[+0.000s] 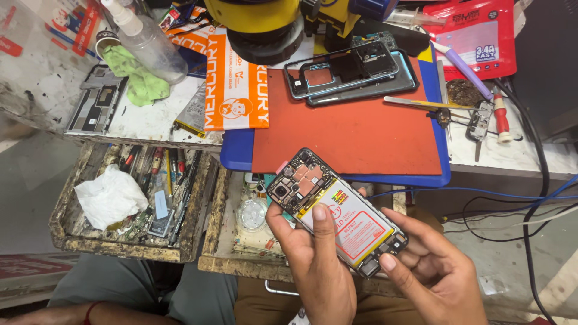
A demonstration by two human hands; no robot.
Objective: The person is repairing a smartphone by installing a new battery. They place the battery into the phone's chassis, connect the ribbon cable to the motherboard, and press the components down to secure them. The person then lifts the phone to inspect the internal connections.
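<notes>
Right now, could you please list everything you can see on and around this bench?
opened phone: one, black with white and yellow battery, held in both hands
phone frames: two, grey and teal, stacked at the back of the mat
mat: one, red on blue, bench centre
orange packet: one, orange and white, left of the mat
spray bottle: one, clear, back left
green cloth: one, beside the bottle
tweezers: one, yellowish, right of the mat
drawers: two, open, dirty, holding tools
white tissue: one, in the left drawer
cables: several, black, blue, white, at right
left hand: grip on the phone
right hand: grip on the phone's lower end
</notes>
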